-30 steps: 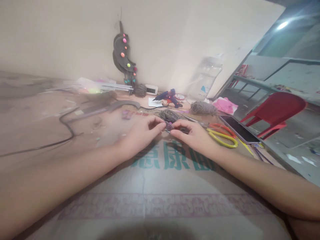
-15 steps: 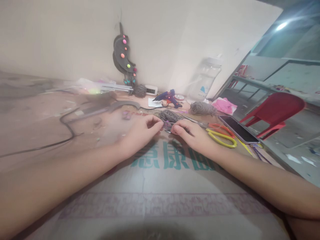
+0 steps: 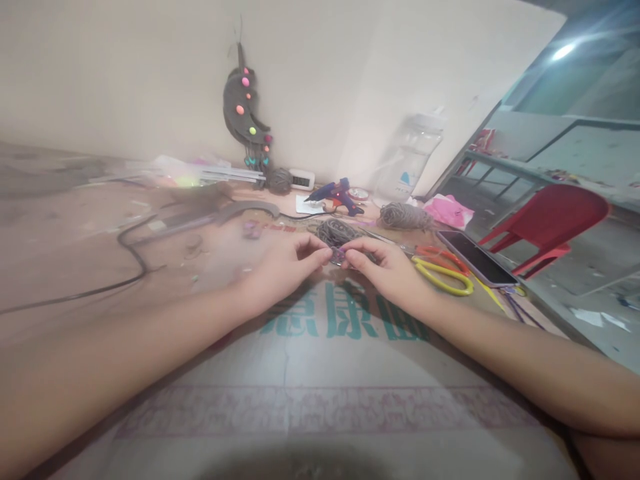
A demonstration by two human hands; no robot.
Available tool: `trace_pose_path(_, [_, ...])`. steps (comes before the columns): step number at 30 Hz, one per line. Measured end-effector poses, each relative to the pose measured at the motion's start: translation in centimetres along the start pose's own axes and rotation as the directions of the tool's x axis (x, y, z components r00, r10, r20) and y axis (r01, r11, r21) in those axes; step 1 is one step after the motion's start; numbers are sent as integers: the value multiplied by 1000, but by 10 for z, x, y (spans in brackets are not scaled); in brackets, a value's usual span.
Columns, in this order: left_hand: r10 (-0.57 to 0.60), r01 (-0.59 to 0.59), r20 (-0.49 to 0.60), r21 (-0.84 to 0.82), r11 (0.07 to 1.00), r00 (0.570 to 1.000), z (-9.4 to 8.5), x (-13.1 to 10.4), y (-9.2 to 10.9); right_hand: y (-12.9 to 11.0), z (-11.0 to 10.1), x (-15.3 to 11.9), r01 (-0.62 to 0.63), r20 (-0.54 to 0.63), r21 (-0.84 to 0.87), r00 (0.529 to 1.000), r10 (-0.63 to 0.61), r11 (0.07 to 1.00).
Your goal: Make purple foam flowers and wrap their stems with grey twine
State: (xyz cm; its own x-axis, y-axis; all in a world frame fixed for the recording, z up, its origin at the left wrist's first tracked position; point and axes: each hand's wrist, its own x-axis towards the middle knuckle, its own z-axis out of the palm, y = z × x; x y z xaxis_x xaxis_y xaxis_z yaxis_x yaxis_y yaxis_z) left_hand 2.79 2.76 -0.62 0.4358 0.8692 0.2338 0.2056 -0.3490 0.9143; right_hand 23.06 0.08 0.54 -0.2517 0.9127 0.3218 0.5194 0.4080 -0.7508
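Thumb and forefinger of my left hand [image 3: 297, 260] are pinched together on the left edge of a small purple and grey piece [image 3: 339, 255]. My right hand [image 3: 383, 263] pinches its right side the same way. The piece is too small and blurred to name. Just behind the fingertips lies a loose bundle of grey cord [image 3: 336, 231]. Scissors with one yellow and one orange handle [image 3: 445, 279] rest to the right of my right hand, their blades pointing toward the cord.
A blue glue gun [image 3: 337, 195], a grey yarn skein [image 3: 405, 217] and a clear bottle [image 3: 410, 160] stand along the wall. At right lies a phone [image 3: 477, 258]. A dark crescent ornament [image 3: 243, 107] hangs on the wall. A black cable [image 3: 143, 257] crosses the left side.
My fingertips have shifted slightly, and the purple piece now shows between both pinches. The crescent ornament appears slightly further left. Other things on the table stay put.
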Motion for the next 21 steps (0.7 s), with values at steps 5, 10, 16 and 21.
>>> trace_pose_path(5, [40,-41,38,28,999,998,-1,0,2,-3,1,0,-7,11,3,1000,7,1000])
trace_pose_path(10, [43,-44,36,28,999,998,0,-1,2,-6,0,-1,-39,12,-14,999,39,999])
trace_pose_path(16, [14,-14,5,77,997,1000,4,-2,1,-5,0,-3,-31,25,11,999,30,999])
trace_pose_path(21, [16,-16,-17,47,999,1000,2,-2,4,-1,2,-2,-76,99,220,994,55,972])
